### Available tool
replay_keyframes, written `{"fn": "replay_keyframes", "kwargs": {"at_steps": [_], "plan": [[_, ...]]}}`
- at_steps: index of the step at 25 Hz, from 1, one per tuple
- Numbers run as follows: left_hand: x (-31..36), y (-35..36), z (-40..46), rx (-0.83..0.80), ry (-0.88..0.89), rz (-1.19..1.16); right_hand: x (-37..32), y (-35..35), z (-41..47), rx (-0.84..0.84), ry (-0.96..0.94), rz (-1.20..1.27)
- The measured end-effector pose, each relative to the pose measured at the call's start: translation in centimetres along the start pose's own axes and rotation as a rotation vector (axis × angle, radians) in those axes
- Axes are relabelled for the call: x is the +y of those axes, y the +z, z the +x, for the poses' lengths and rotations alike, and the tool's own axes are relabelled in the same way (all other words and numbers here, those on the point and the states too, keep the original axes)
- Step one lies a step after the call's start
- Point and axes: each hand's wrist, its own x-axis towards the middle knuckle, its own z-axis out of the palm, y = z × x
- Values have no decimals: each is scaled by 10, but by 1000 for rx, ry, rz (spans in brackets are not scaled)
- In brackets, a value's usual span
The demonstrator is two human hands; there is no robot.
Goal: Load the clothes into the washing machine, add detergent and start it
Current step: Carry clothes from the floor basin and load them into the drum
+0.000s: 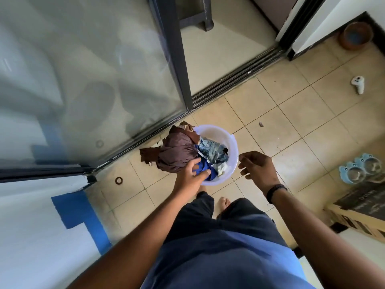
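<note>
Left hand [190, 174] is down on the clothes pile, fingers and thumb curled into the blue garment [205, 168] at the near edge of the basin, gripping it. Right hand [257, 170] hovers just right of the basin rim, fingers loosely spread and relaxed, holding nothing, not touching the rim.

Sliding glass door [83, 80] fills the upper left; through it only vague pale shapes and reflections, nothing identifiable. Washing machine and detergent can't be picked out anywhere in view. White panel with blue tape [81, 215] at lower left is cut off by the frame edge.

White plastic basin [232, 149] sits on the tiled floor [291, 122] next to the door track, directly ahead of the person's bare feet, between the two hands. Brown garment [177, 151] is heaped on the left side and spills over the rim onto the floor. Faded denim piece [210, 151] lies in the middle, small white cloth [221, 168] at the near right; what is underneath is hidden.

Cardboard box [358, 217] at right is cut off. Blue double pet bowl [362, 170] beyond it. White controller [358, 84] lies on the tiles far right. Small brown ring [118, 180] on the floor left of the basin
</note>
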Motion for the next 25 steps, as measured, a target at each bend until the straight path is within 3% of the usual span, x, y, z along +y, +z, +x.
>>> {"fn": "replay_keyframes", "kwargs": {"at_steps": [6, 11, 14, 19, 25], "plan": [[-38, 63, 153, -44, -176, 71, 71, 54, 148, -50, 95, -163], [-124, 125, 301, -36, -274, 134, 167, 123, 290, -214, 138, -459], [-176, 156, 371, 19, -301, 121, 222, 153, 357, -221, 169, -540], [-221, 192, 434, 155, -175, 115, 278, 179, 427, -265, 171, -672], [-256, 222, 464, 234, -28, 213, 298, 192, 453, -101, 90, -764]]}}
